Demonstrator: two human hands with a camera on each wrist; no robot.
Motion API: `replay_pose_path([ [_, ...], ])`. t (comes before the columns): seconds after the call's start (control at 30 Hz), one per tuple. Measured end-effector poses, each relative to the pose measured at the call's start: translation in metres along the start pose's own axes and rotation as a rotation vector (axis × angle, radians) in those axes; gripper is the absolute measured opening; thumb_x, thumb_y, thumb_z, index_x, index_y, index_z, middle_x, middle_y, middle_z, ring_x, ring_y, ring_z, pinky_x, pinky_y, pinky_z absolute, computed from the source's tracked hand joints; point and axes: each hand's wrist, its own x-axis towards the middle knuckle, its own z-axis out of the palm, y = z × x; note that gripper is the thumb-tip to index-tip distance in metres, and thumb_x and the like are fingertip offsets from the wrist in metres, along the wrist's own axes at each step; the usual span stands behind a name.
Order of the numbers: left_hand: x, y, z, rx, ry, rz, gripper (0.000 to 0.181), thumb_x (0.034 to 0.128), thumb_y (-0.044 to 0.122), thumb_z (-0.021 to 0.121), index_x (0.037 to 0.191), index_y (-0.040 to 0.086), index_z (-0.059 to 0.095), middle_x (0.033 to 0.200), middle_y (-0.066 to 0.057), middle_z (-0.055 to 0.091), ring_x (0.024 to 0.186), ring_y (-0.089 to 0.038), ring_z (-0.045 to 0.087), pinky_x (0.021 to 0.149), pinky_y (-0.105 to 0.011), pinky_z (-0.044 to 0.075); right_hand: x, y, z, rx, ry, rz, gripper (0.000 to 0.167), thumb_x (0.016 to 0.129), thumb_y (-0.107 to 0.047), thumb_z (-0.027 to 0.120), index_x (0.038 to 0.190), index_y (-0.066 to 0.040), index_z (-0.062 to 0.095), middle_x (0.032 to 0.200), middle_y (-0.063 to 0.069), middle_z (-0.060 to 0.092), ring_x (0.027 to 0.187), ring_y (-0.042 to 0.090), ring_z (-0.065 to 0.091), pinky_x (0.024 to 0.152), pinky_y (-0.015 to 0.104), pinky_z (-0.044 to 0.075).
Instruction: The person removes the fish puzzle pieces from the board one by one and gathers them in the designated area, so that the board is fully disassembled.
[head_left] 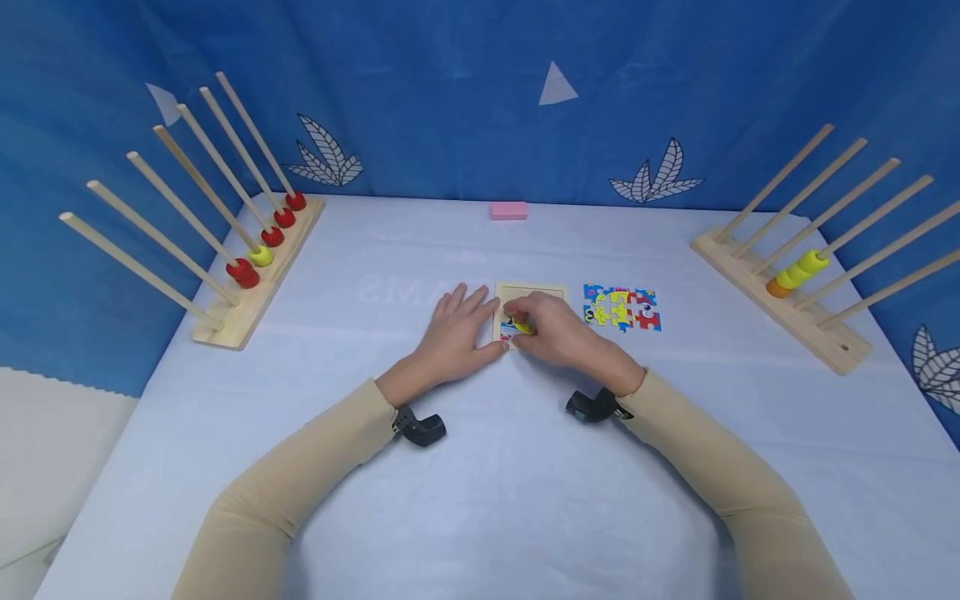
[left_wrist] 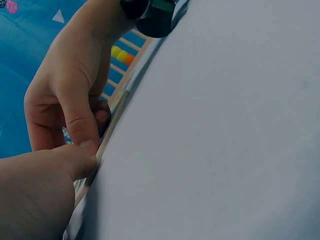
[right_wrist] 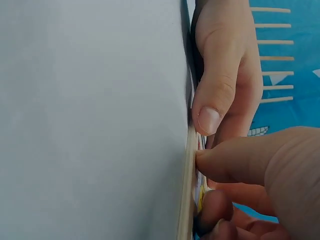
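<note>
The spread left hand (head_left: 456, 335) touches a wooden frame (head_left: 536, 286), over which the right hand (head_left: 557, 330) pinches a yellow piece (head_left: 523, 328).

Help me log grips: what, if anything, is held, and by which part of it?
The right hand appears to pinch a yellow puzzle piece; exactly where on the piece is hidden. The left hand, outstretched, only touches the wooden tray.
</note>
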Motion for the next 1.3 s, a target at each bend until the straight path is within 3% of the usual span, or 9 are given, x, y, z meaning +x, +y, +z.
replay_pose_path([
  [0.17,-0.0002,-0.0011,-0.0001,-0.011,0.004,0.01,0.071,0.0955,0.045,0.063,0.154,0.008,0.046,0.165,-0.018,0.034,0.156,-0.046,0.019,0.126,-0.063,0.014,-0.0002,0.0011,0.003,0.004,0.017,-0.016,0.051,0.089,-0.006,0.074,0.138,-0.001,0.061,0.125,0.015,0.068,0.107,0.026,0.063,0.094,0.042,0.056],
  [0.5,-0.0016,-0.0022,-0.0003,-0.024,0.009,0.011,0.07,0.0946,0.044,0.064,0.152,0.008,0.047,0.165,-0.019,0.035,0.156,-0.047,0.02,0.126,-0.065,0.014,0.0009,0.0039,0.0053,0.054,0.047,-0.036,0.054,0.085,-0.002,0.075,0.138,-0.005,0.062,0.118,0.015,0.066,0.081,0.02,0.056,0.071,0.028,0.048],
  [0.67,-0.0011,-0.0022,-0.0002,-0.019,0.011,0.011,0.07,0.0945,0.044,0.064,0.153,0.008,0.047,0.165,-0.019,0.035,0.156,-0.046,0.02,0.126,-0.065,0.014,0.0018,0.0037,0.0044,0.082,0.061,0.007,0.053,0.083,-0.003,0.078,0.135,-0.006,0.065,0.115,0.012,0.066,0.083,0.02,0.057,0.07,0.027,0.049],
  [0.97,-0.0002,-0.0007,-0.0007,-0.001,0.003,0.01,0.071,0.0958,0.045,0.063,0.153,0.006,0.046,0.165,-0.018,0.035,0.156,-0.046,0.02,0.125,-0.064,0.016,0.0018,0.0034,0.0039,0.111,0.038,0.067,0.034,0.084,-0.007,0.08,0.117,-0.006,0.073,0.107,0.011,0.067,0.078,0.019,0.056,0.069,0.027,0.047],
  [1.3,-0.0006,0.0008,-0.0016,-0.005,0.004,0.001,0.071,0.0949,0.044,0.064,0.153,0.007,0.047,0.165,-0.018,0.035,0.156,-0.046,0.02,0.125,-0.064,0.015,0.0027,0.0033,0.0035,0.132,0.033,0.071,0.049,0.084,-0.006,0.079,0.131,-0.003,0.065,0.108,0.011,0.067,0.076,0.017,0.056,0.068,0.025,0.049],
])
